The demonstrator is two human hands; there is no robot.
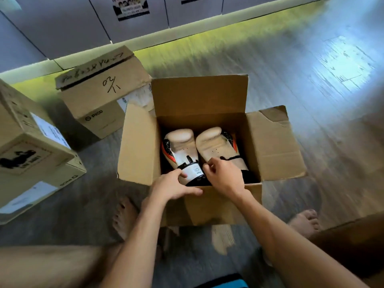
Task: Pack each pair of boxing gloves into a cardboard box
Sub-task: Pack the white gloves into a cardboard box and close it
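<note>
Two bare forearms reach out from the near edge, with a bare foot [124, 217] planted on the grey wooden floor [311, 75] at either side. Between the feet stands the open cardboard box [272, 146], its four flaps spread upright or outward. Inside it lie the cream boxing gloves side by side, padded ends toward the far wall and cuffs toward the person: the left glove [180, 145] and the right glove [214, 145], touching along their inner edges. The left hand [176, 187] grips the white-labelled cuff of the left glove, thumb lying along the near rim. The right hand [223, 173] hovers over the right glove's cuff with fingers curled; whether it pinches anything I cannot tell. To the left sit a closed box [97, 96] with handwriting and, nearer, stacked boxes [29, 146].
</note>
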